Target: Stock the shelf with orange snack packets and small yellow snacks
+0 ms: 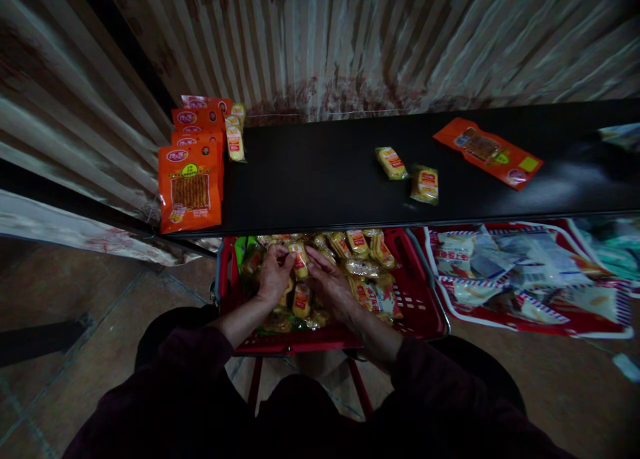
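Over the red basket [423,305], my left hand [274,272] is closed at the fingertips on a small wrapped snack cake [299,260] with a red-and-white label. From the other side my right hand [330,280] reaches the same packet, its fingers bent against the packet's edge. Just below it lies another wrapped snack cake [301,300]. More such packets fill the basket around my hands, with a green wrapper [243,249] at its left end. My hands partly cover the packets under them.
A black shelf [310,179] runs behind the basket. Orange snack bags [191,189] stand in a row at its left, beside a short row of wrapped cakes [235,144]. Two loose cakes [392,163] and an orange bag [490,152] lie farther right. Another basket [500,322] holds white-and-blue packets.
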